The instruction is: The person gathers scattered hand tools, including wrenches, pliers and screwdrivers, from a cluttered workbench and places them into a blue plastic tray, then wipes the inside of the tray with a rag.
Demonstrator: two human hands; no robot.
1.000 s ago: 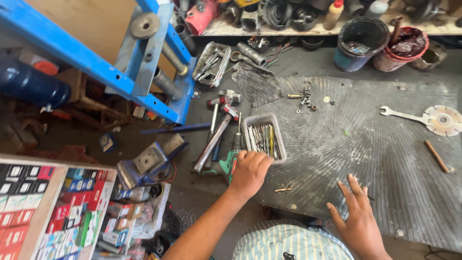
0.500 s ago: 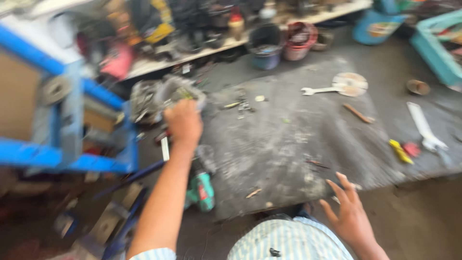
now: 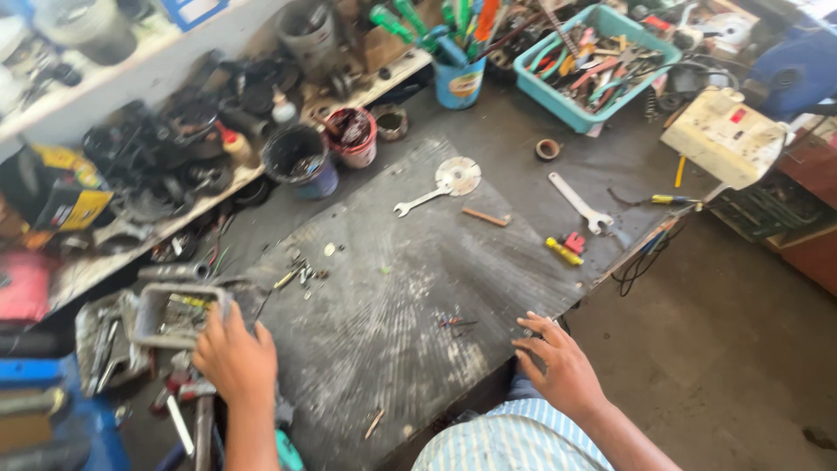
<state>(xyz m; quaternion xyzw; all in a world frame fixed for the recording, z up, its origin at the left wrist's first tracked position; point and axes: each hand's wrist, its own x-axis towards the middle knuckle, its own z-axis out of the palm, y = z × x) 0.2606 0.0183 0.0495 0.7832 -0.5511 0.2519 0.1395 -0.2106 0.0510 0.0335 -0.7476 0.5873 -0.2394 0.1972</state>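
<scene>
Metal tray [image 3: 179, 314] of loose screws, at bench's left edge: rigid, fairly heavy, prone to spill. Left hand [image 3: 234, 359] clasped over near rim; better held by both walls. Right hand [image 3: 560, 371] spread flat, empty, on near edge.

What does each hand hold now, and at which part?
The left hand grips the small metal tray at its near right corner. The right hand holds nothing; it rests on the bench edge.

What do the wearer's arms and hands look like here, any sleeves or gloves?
Both hands are bare: no gloves, rings or watch show on the left hand or right hand. The forearms are uncovered too. The only clothing in view is a light blue and white striped shirt at the bottom edge.
</scene>
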